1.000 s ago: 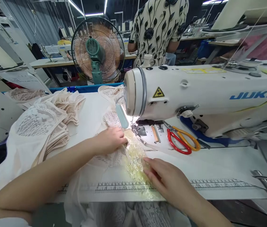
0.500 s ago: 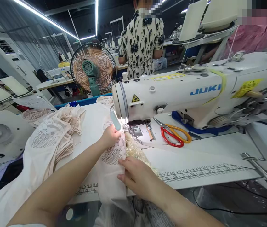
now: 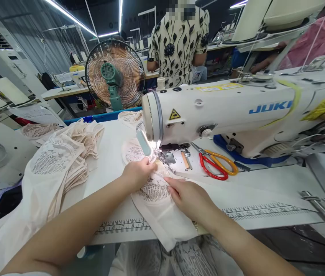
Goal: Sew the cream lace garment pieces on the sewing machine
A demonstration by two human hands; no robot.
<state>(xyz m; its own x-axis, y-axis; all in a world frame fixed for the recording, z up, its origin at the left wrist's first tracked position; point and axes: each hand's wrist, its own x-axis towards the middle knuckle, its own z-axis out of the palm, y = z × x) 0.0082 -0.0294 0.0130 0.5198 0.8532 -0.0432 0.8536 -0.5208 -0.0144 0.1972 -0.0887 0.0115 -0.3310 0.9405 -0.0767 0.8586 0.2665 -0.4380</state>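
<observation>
A pale pink lace bra piece [image 3: 156, 191] lies on the white table in front of the sewing machine [image 3: 179, 115], with one end under the lit needle area. My left hand [image 3: 139, 172] pinches its edge close to the needle, just below the grey-blue plate [image 3: 144, 143]. To the right, my right hand [image 3: 188, 195] holds the lace edge between thumb and forefinger. The plain fabric of the piece hangs over the table's front edge. Gold sequined fabric under it is mostly hidden.
Scissors [image 3: 220, 164] with red and orange handles lie right of the needle. A stack of similar lace pieces [image 3: 61, 157] is at the left. A printed ruler [image 3: 260, 210] runs along the front edge. Behind stand a fan [image 3: 113, 76] and a person in a patterned shirt [image 3: 178, 46].
The lace piece has turned, its lower part swinging right over the gold fabric. My right hand has moved up and right, nearer my left hand. The camera view has shifted slightly.
</observation>
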